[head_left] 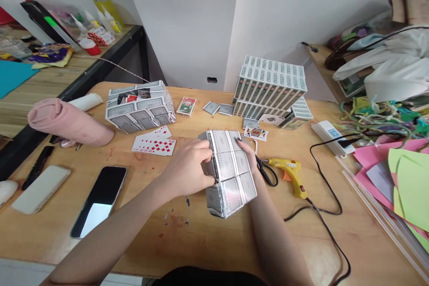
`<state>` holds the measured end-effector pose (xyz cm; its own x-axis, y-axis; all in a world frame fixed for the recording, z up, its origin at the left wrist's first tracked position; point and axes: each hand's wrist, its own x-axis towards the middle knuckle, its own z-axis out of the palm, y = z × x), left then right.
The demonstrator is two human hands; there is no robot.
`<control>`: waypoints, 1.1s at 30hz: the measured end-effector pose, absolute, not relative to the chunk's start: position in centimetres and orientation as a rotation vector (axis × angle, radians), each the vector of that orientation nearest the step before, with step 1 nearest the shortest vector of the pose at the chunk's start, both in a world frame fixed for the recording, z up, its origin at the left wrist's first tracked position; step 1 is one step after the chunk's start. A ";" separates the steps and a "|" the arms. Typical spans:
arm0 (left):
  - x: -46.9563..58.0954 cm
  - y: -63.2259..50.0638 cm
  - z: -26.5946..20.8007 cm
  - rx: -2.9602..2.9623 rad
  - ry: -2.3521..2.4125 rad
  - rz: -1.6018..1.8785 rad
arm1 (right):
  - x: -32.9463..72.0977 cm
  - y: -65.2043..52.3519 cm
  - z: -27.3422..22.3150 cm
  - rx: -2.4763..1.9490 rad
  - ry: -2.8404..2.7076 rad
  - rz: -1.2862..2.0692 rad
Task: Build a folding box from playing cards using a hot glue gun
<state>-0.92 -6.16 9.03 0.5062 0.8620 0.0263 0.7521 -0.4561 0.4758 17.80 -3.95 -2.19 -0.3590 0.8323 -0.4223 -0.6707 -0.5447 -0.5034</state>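
Observation:
Between my hands, above the table, is a box made of playing cards (231,167), tilted, with grey patterned card backs outward and white strips between them. My left hand (189,165) grips its left side, fingers curled at the edge. Around the far right side wraps my right hand (248,154), mostly hidden behind the box. A second card box (140,107), with an opening on top, sits at the back left. Loose face-up cards (154,145) lie in front of it. A yellow glue gun (288,172) and black-handled scissors (267,172) rest right of the held box.
Stacked card packs (270,82) stand at the back right, a single card pack (187,106) to their left. A pink roll (70,123) and a phone (99,201) lie left. Right are a power strip (331,136), a black cord (326,228) and coloured paper (409,178).

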 end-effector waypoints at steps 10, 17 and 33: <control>-2.1 -7.6 9.0 2.289 1.325 0.459 | 17.8 -3.9 -2.6 -0.721 -0.260 1.990; -3.0 -7.6 7.7 2.101 1.245 0.738 | 18.2 -3.3 -4.3 -0.716 -0.225 1.793; -1.1 -8.2 6.2 2.218 1.164 0.979 | 17.7 -3.9 -3.2 -0.702 -0.238 1.852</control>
